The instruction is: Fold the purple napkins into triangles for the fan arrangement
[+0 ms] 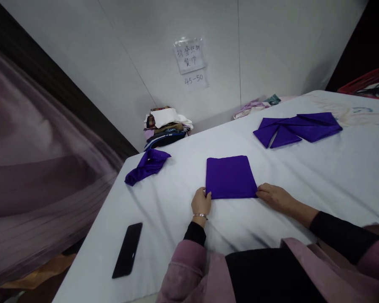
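A purple cloth napkin (230,176), folded into a flat square, lies on the white-covered table (177,235) in front of me. My left hand (201,202) pinches its near left corner, with the thumb along the edge. At the near right corner, my right hand (271,195) has its fingertips closed on the cloth. The napkin's near edge runs straight between both hands. To the left sits a crumpled, twisted purple napkin (150,165). Farther right lies another purple cloth (303,128), folded into pointed flaps.
A black phone (128,250) lies near the table's left side. Beyond the far edge are a stack of folded cloths (166,126) and a looser pile of fabric (254,107). Handwritten paper signs (190,57) hang on the wall. A red basket (366,80) stands at far right.
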{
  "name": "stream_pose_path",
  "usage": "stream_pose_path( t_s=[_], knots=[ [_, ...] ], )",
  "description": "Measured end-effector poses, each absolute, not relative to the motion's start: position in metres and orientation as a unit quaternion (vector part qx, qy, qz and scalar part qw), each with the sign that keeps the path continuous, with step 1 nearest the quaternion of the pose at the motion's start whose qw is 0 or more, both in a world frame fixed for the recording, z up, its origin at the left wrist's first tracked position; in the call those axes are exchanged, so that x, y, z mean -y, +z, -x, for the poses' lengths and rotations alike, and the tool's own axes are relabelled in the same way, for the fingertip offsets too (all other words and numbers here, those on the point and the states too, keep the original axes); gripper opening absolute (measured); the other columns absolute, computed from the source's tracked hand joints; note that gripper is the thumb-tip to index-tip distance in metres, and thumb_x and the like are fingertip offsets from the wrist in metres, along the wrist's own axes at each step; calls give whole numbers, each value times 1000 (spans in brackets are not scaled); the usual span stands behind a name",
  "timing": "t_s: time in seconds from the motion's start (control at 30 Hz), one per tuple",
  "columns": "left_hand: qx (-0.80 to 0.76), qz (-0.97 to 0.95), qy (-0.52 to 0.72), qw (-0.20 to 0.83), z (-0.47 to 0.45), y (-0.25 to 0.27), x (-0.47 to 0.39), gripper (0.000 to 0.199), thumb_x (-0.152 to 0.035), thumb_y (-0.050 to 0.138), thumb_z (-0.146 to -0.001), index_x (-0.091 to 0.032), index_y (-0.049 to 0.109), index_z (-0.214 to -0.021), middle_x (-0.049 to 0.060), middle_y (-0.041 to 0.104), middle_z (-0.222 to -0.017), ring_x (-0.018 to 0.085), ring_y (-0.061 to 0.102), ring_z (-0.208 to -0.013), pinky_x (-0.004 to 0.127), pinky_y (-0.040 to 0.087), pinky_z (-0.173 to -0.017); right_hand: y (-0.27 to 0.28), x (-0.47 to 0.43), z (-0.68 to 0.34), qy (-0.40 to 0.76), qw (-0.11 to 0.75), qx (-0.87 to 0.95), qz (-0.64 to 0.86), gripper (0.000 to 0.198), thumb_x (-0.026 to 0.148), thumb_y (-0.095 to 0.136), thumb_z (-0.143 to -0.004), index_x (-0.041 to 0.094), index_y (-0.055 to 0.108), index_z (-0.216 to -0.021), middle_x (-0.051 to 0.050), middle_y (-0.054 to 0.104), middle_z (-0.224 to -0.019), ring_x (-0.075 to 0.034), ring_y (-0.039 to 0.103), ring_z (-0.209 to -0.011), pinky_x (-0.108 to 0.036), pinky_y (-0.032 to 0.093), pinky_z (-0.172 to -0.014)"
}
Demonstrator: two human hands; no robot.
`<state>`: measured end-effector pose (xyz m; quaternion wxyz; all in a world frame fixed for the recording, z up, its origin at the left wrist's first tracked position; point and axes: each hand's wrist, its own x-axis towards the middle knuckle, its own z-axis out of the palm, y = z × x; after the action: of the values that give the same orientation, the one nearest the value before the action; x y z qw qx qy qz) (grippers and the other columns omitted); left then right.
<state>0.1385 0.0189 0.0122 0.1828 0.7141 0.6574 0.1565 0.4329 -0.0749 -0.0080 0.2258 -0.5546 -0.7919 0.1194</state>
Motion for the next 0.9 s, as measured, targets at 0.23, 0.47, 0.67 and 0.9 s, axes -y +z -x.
stream_pose_path(
  t_s=[0.23,0.47,0.67,0.9],
  knots=[
    [-518,-826,214,54,-161,12,6,31,-27,51,-87,-16,55,-116,12,57,-122,25,48,-116,43,37,-99,-10,78,-432,65,217,813,537,36,27,31,-94,20,67,-91,-9,64,-88,-22,58,-81,-35,47,-69],
    [-308,-943,84,94,-198,4,31,59,-56,39,-89,-24,36,-139,6,32,-149,27,20,-138,56,17,-111,5,79,-436,94,208,822,522,35,32,35,-93,21,69,-95,-10,65,-93,-22,60,-85,-36,51,-72],
    [-318,-935,52,147,-196,1,30,69,-65,32,-87,-28,23,-145,6,26,-152,29,17,-139,60,13,-110,22,39,-398,174,241,817,494,50,49,39,-92,23,51,-132,-10,50,-136,-27,42,-126,-48,35,-104],
    [-351,-899,65,254,-198,1,35,70,-67,34,-85,-29,31,-143,5,42,-143,31,37,-129,47,25,-111,19,-27,-309,280,115,884,357,70,60,35,-89,21,24,-146,-9,23,-152,-25,14,-140,-49,7,-114]
  ],
)
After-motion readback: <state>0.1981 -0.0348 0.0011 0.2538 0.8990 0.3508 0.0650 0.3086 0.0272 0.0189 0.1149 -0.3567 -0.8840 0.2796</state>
